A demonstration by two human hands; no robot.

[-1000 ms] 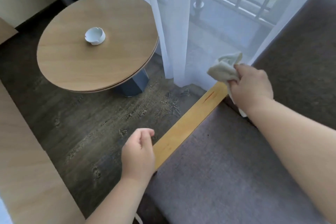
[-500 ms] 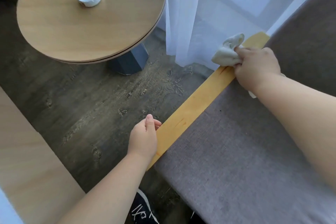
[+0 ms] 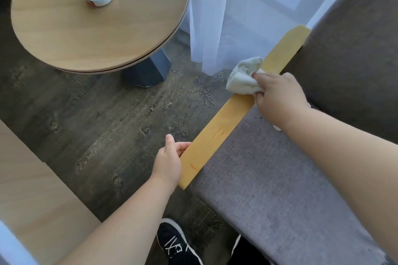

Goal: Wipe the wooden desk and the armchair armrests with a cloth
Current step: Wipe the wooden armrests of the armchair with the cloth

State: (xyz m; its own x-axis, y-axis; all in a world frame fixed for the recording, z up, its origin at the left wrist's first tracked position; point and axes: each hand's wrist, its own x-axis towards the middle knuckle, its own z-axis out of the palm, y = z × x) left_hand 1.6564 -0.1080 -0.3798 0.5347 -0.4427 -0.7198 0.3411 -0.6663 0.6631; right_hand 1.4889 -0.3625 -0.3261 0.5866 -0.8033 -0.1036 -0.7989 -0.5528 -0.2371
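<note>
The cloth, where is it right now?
In the head view, the cloth is right of centre, bunched in the right hand and pressed on the wooden armrest, just below the sheer curtain.

A: How many views?
B: One. Head-worn wide-angle, so nothing overlaps with a second view.
A: Facing?
B: Forward and steeply down. Dark wood floor point(image 3: 112, 118) fills the middle, a shoe point(image 3: 175, 243) sits at the bottom edge.
A: Range?
B: Close. Both forearms enter from the bottom; left hand point(image 3: 169, 162) and right hand point(image 3: 280, 97) land mid-frame. Armrest point(image 3: 217, 133) runs diagonally, round side table point(image 3: 64, 34) upper left, curtain point(image 3: 215, 17) at top.
A: Distortion?
B: Edges bow visibly.
</note>
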